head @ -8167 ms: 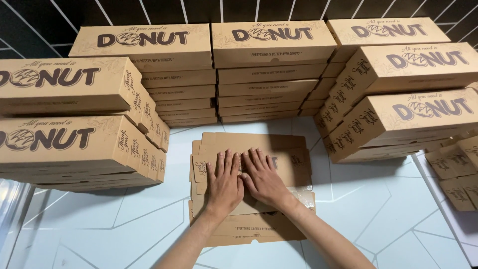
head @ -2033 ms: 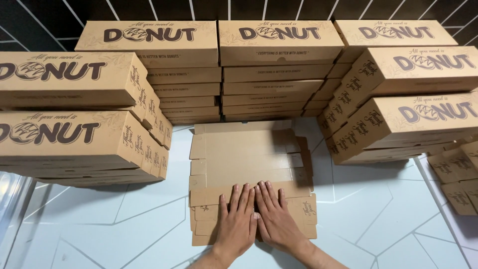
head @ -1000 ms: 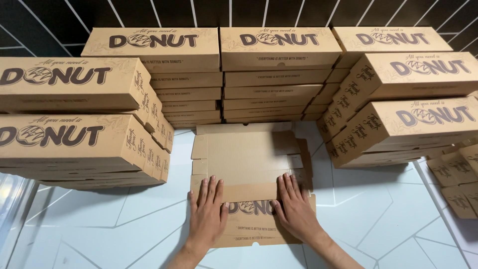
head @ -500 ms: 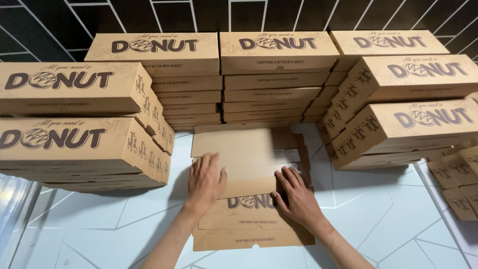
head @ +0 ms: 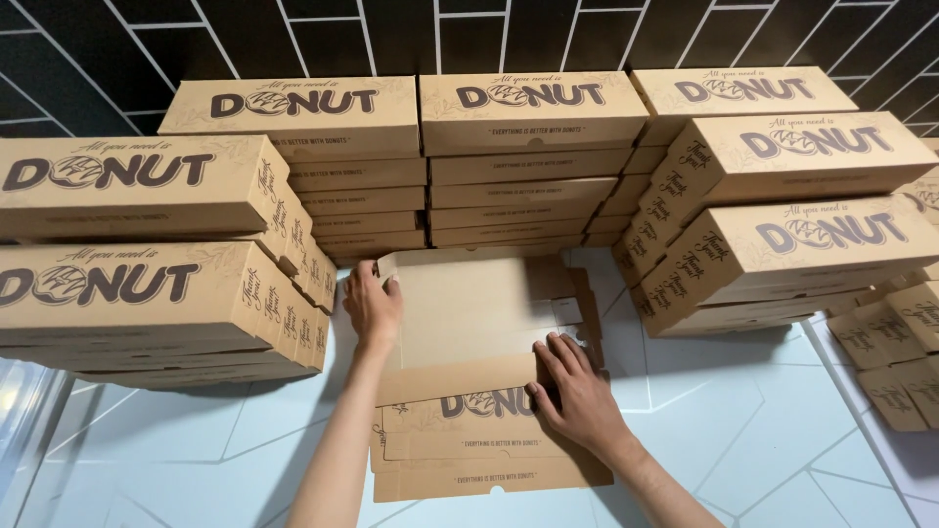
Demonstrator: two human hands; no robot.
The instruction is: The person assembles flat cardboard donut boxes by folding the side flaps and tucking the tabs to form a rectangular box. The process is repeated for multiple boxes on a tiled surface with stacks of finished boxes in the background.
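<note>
Left hand (head: 373, 305) closed around the left side flap of the flat cardboard box blank (head: 479, 313), fingers curled over the flap's upper edge, thumb on the near face, flap raised partly off the table (head: 176, 460). Forearm stretched up from the bottom edge of the view, just left of the blank.

Right hand (head: 577, 391) spread open and pressed flat, gripping nothing, fingers fanned toward the upper left, fingertips on the plain inner panel near the fold line, palm over the printed front strip. Wrist and forearm angled off toward the lower right corner.

Blank lay unfolded in the middle of the table, between the two arms: pale unprinted panel farther away, printed brown strips nearer the body, small tabs at its right edge. Far edge just short of the middle stack (head: 528, 166), whether touching could not be told.

Surrounded on three sides by finished brown boxes with dark lettering. Left stacks (head: 147, 264) tall and close, just beside the left hand, long sides turned to the camera. Middle stack and another beside it (head: 303, 156) set against the dark tiled wall (head: 98, 49) at the back. Right stacks (head: 792, 225) tilted at an angle, well apart from the right hand. Smaller loose brown boxes (head: 900, 362) at the far right edge.

Table surface white, crossed by thin grey lines.
</note>
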